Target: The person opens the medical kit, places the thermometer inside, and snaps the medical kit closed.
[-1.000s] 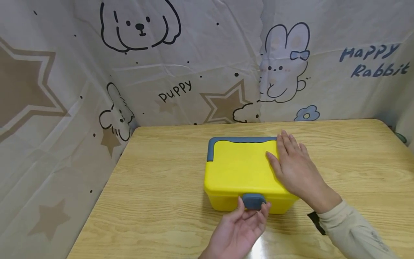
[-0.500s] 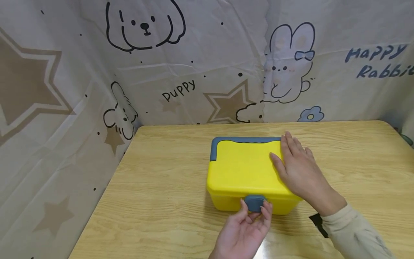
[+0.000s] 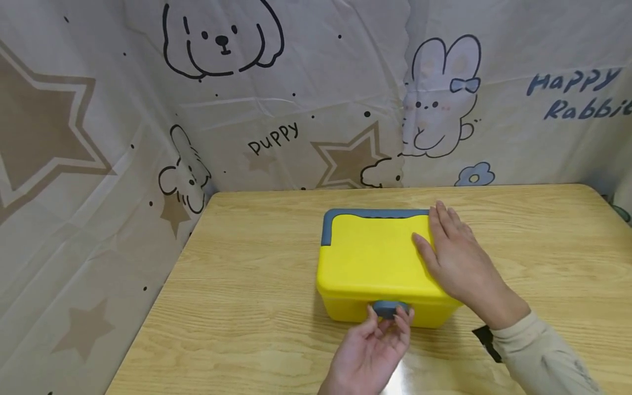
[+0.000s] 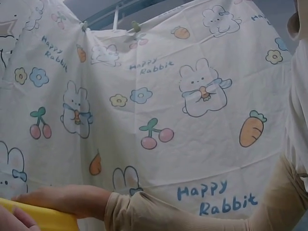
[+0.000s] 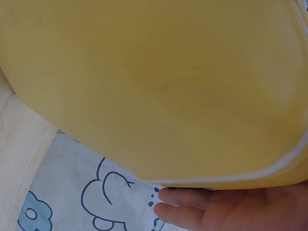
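Note:
A yellow storage box [image 3: 377, 258] with a closed lid stands on the table, its blue-grey carrying handle [image 3: 375, 213] folded down along the back edge. At the front, my left hand [image 3: 367, 354] is palm up and pinches the blue-grey latch [image 3: 390, 308] between thumb and fingers. The latch is tilted outward from the box's front wall. My right hand [image 3: 459, 258] lies with straight fingers over the lid's right edge. In the right wrist view, the box's yellow side [image 5: 159, 86] fills most of the picture, with fingers [image 5: 183, 214] along the lid's edge.
The wood-grain table [image 3: 237, 307] extends on both sides of the box. Behind and to the left hangs a pale printed curtain [image 3: 276, 99]. A green object [image 3: 621, 213], only partly visible, sits past the table's right edge.
The latch has swung up and outward in the left fingers over the last half second. The right hand stays on the lid. The view shifted slightly earlier on.

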`<state>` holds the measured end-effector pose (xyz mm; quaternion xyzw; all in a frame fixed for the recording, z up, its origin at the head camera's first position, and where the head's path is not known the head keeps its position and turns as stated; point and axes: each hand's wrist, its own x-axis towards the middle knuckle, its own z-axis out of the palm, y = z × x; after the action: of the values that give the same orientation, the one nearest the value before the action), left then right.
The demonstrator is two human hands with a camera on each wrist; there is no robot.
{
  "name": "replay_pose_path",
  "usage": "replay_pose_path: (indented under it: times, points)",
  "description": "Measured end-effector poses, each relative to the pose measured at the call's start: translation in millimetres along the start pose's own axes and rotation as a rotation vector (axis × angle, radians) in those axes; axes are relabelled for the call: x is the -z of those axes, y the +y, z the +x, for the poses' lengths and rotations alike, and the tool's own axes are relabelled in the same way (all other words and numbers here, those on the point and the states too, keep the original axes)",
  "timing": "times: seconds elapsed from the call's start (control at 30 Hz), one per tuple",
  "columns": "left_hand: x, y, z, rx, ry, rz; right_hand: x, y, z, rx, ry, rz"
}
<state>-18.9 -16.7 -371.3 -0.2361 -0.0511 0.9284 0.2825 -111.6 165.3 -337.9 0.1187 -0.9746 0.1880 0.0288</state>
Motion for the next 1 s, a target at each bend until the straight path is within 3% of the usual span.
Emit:
replay_pose_path:
  times: [0.33,0.5,0.67,1.0]
  points:
    - [3.8,2.7,14.4,0.096,0.058,-0.043,2,2,-3.8,-0.018,0.005,0.024]
    - [3.1,4.8,19.5,0.145,0.074,-0.013,4,0,-2.9,-0.011,-0.004,0.005]
    - [2.9,8.1,20.0,0.148,0.087,0.009,3,0,-2.2,-0.011,-0.007,0.002]
    - [6.5,8.8,19.1,0.147,0.042,0.096,3,1,-2.2,-0.013,0.009,0.009]
